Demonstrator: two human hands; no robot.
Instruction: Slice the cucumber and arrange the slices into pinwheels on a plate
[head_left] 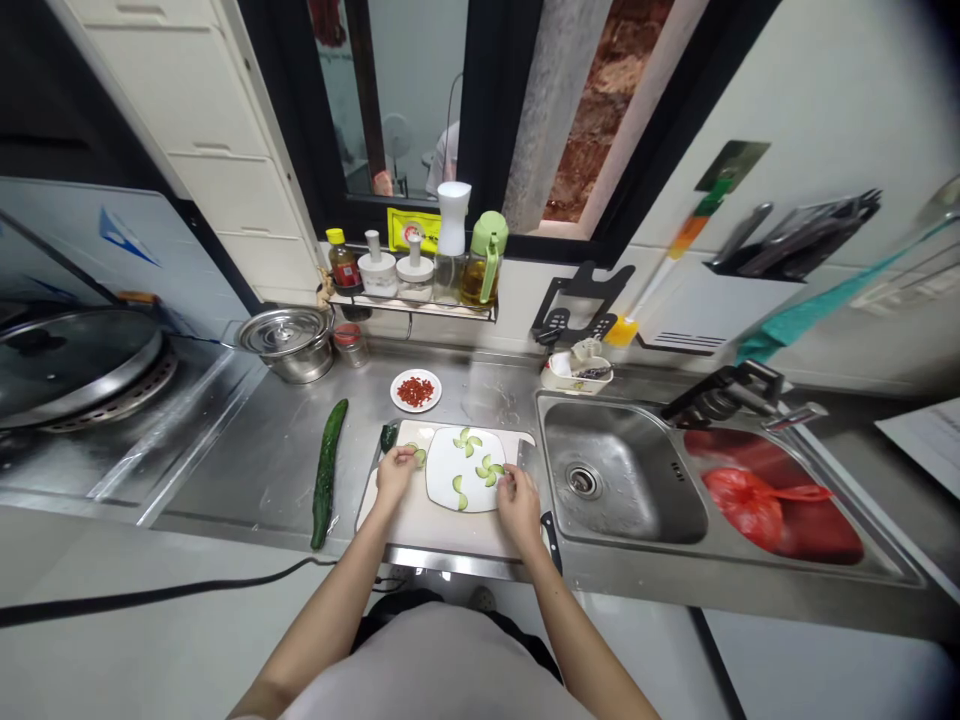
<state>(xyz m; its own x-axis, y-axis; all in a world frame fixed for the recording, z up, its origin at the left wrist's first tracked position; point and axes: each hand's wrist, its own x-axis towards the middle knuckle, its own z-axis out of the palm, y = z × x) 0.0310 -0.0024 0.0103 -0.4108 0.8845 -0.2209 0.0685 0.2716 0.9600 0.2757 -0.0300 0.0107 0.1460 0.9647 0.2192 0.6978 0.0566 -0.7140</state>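
A white square plate [444, 470] rests on a pale cutting board [427, 528]. Thin half-moon cucumber slices [490, 470] lie on it in small curved fans. At the plate's left edge, my left hand [394, 478] pinches at a cucumber slice [418, 456] with fingertips together. My right hand [519, 508] is at the plate's right edge, fingers curled and closed; what they hold, if anything, is hidden. A cut cucumber end [388, 437] sits at the board's upper left. Beside my right wrist lies a knife with a black handle [552, 540].
A whole cucumber [327, 474] lies left of the board. Behind it are a small dish [415, 405] of red pieces and a lidded steel pot [289, 345]. To the right, the sink [622, 480] has a red bag [746, 508] in its far basin. Condiments stand on a wall shelf [420, 303].
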